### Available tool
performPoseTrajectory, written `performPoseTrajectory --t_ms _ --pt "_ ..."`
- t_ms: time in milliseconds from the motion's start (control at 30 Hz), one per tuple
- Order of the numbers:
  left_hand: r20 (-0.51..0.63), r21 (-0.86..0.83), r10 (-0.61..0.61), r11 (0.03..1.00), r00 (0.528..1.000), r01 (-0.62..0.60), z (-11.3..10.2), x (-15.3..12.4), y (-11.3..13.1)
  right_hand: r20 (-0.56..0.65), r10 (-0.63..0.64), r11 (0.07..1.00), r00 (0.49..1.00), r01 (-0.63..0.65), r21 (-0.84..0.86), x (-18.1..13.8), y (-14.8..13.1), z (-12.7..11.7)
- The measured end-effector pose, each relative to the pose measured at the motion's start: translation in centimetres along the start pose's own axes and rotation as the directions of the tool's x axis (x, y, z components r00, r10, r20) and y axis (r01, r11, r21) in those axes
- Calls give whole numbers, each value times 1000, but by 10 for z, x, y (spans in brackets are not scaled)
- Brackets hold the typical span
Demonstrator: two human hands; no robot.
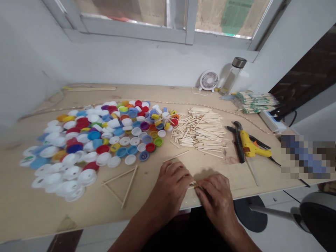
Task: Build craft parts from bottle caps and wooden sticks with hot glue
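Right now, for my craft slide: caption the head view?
Left hand and right hand pinch sticks at the table edge, beside bottle caps, stick pile and glue gun.

Soft daylight from window (168,17), even exposure, faint shadow under hands. Wide-angle edge warping, left bottle caps (65,175) motion-blurred, pixelated patch right.

**No writing that can be read**

Nothing here can be read with certainty. The wrapped packets (256,101) at the back right of the table carry green print, but it is too small and blurred to make out. A few white bottle caps (27,160) on the left show a coloured mark, also not legible.
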State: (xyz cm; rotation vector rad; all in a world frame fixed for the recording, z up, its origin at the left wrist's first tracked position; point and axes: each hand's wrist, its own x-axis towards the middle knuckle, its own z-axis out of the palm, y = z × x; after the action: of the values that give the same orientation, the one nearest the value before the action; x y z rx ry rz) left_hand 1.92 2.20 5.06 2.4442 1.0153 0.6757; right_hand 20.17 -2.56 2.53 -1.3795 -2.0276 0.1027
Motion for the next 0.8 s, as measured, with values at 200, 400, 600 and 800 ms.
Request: performPoseTrajectory --t_ms 200,400,600,800 --pt "17 -5 -16 1000 1000 16 -4 0 4 14 24 999 1000 -24 22 -7 1 -2" --pt "33 -13 -38 999 999 38 -3 1 6 30 49 998 998 -50 34 -4 -3 -1" --pt "-9 -17 -18 1000 1000 18 2 -3 1 6 53 998 999 -53 14 -4 -4 0" --pt "3 4 -13 1000 1000 13 3 -2 0 7 48 999 999 -48 14 -3 -3 2"
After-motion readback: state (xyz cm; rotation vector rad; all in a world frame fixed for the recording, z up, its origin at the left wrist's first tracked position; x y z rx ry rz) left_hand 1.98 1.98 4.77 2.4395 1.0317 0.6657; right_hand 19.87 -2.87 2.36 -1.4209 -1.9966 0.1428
